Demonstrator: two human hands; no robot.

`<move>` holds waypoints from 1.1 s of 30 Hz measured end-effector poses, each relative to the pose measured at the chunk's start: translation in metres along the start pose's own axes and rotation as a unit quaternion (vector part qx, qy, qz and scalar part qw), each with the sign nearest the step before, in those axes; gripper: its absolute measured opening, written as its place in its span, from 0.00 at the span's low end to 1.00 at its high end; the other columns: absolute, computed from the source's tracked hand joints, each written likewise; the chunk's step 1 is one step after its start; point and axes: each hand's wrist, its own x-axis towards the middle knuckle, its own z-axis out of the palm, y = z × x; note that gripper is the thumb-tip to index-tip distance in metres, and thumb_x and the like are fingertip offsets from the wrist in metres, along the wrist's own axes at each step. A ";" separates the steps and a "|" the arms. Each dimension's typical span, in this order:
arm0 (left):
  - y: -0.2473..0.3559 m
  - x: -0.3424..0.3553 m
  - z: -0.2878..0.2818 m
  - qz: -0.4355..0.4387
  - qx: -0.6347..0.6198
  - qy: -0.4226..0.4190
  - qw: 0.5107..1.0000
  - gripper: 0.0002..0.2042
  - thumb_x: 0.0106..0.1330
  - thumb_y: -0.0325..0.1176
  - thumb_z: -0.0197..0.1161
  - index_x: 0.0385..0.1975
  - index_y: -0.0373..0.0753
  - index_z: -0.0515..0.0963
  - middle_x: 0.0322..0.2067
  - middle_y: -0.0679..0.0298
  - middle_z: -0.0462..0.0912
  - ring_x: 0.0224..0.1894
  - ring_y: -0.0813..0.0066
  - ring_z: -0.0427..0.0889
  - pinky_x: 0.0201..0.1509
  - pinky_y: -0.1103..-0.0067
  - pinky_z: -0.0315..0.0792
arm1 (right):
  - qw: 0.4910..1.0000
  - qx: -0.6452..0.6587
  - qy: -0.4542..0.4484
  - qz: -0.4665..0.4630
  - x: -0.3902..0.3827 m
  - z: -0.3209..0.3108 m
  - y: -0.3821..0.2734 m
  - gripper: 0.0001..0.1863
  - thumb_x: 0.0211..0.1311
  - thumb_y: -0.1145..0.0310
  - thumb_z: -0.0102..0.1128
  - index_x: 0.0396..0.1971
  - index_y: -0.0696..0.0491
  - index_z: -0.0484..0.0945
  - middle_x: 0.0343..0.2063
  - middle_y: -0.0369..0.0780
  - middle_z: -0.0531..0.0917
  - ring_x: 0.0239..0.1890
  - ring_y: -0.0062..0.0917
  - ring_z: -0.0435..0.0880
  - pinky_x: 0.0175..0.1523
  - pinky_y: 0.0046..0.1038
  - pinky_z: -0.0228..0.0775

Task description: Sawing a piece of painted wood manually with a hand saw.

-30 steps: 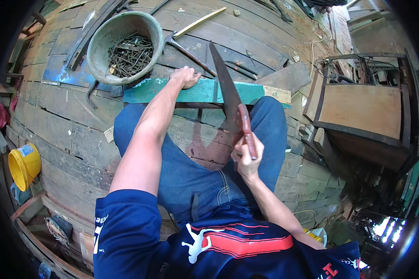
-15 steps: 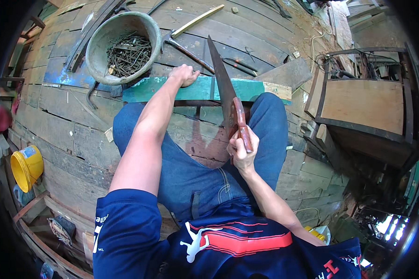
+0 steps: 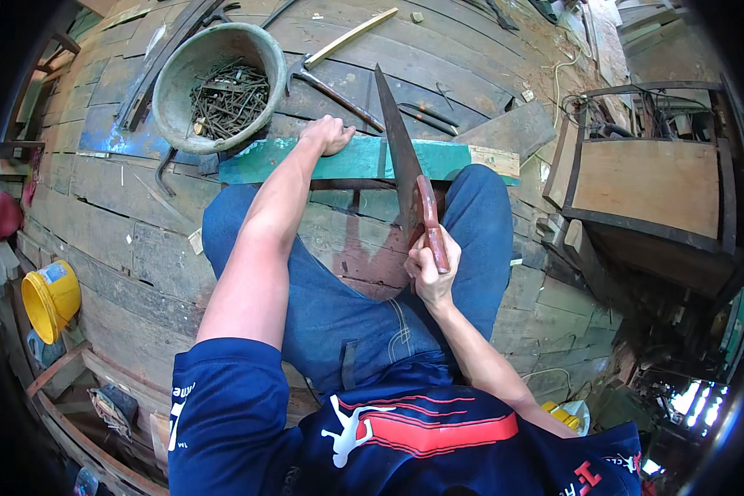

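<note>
A green painted plank (image 3: 434,159) lies crosswise at my knees, its right end bare wood. My left hand (image 3: 326,136) presses on it, fingers curled over the far edge. My right hand (image 3: 430,269) grips the reddish wooden handle of a hand saw (image 3: 397,140), whose dark blade crosses the plank just right of a dark mark. Beyond the plank lie a hammer (image 3: 339,99) and dark pliers with orange on the handles (image 3: 428,117). A grey bucket (image 3: 165,87) holding several nails (image 3: 227,99) stands at the upper left.
A pale wood strip (image 3: 355,35) and a grey board offcut (image 3: 508,132) lie on the plank floor (image 3: 132,289). A wooden box (image 3: 645,186) with cables stands at the right, a yellow pail (image 3: 50,302) at the left, and a wooden frame (image 3: 66,413) at the lower left.
Compared with one second ago, my right hand and the saw handle have moved forward, toward the plank, and the blade tip reaches a little farther. My left hand stays on the plank.
</note>
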 end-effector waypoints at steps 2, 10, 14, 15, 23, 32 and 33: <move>0.004 -0.001 -0.003 0.002 -0.001 -0.008 1.000 0.29 0.70 0.57 0.43 0.51 0.37 0.78 0.55 0.49 0.76 0.59 0.49 0.74 0.62 0.61 0.69 | 1.000 0.004 0.003 0.006 0.000 -0.002 0.001 0.06 0.46 0.73 0.52 0.22 0.60 0.72 0.15 0.36 0.72 0.18 0.19 0.72 0.27 0.23 0.66; -0.002 0.005 0.006 0.032 -0.011 0.021 0.999 0.31 0.71 0.57 0.41 0.46 0.33 0.79 0.50 0.42 0.77 0.56 0.44 0.75 0.61 0.59 0.68 | 1.000 -0.001 0.012 0.018 0.005 0.005 -0.004 0.05 0.46 0.75 0.52 0.22 0.61 0.72 0.14 0.36 0.72 0.18 0.20 0.72 0.27 0.24 0.66; 0.002 0.007 0.001 0.015 0.003 -0.015 1.000 0.29 0.70 0.57 0.43 0.50 0.36 0.79 0.54 0.46 0.77 0.57 0.48 0.75 0.62 0.61 0.69 | 0.999 -0.029 0.016 -0.004 0.018 0.005 0.009 0.04 0.45 0.75 0.53 0.20 0.60 0.72 0.14 0.37 0.72 0.18 0.23 0.73 0.28 0.27 0.66; 0.002 0.008 0.001 0.017 0.007 -0.021 1.000 0.29 0.70 0.57 0.43 0.50 0.36 0.79 0.53 0.47 0.77 0.57 0.48 0.75 0.62 0.61 0.68 | 0.999 -0.031 0.021 0.006 0.020 0.004 0.010 0.04 0.45 0.74 0.53 0.20 0.60 0.72 0.14 0.38 0.72 0.18 0.25 0.73 0.28 0.28 0.65; 0.006 -0.003 -0.007 0.007 0.005 -0.016 1.000 0.29 0.70 0.56 0.43 0.50 0.36 0.79 0.53 0.47 0.78 0.57 0.49 0.76 0.61 0.61 0.69 | 0.997 -0.069 -0.008 -0.037 -0.001 -0.001 0.006 0.03 0.52 0.75 0.50 0.24 0.58 0.71 0.13 0.32 0.70 0.12 0.12 0.66 0.16 0.18 0.57; 0.004 -0.002 -0.003 0.018 -0.012 -0.004 1.000 0.31 0.70 0.58 0.42 0.45 0.32 0.79 0.50 0.41 0.77 0.55 0.43 0.75 0.60 0.59 0.69 | 0.997 -0.068 0.022 -0.029 0.010 0.010 -0.008 0.03 0.49 0.76 0.53 0.22 0.60 0.71 0.15 0.37 0.70 0.15 0.20 0.67 0.22 0.24 0.62; 0.006 -0.002 -0.004 0.014 -0.015 -0.002 1.000 0.31 0.70 0.58 0.42 0.45 0.32 0.79 0.50 0.41 0.77 0.55 0.43 0.75 0.60 0.59 0.69 | 0.999 -0.030 0.019 -0.020 0.006 0.005 0.005 0.02 0.53 0.76 0.52 0.25 0.59 0.71 0.15 0.34 0.71 0.12 0.14 0.65 0.17 0.20 0.59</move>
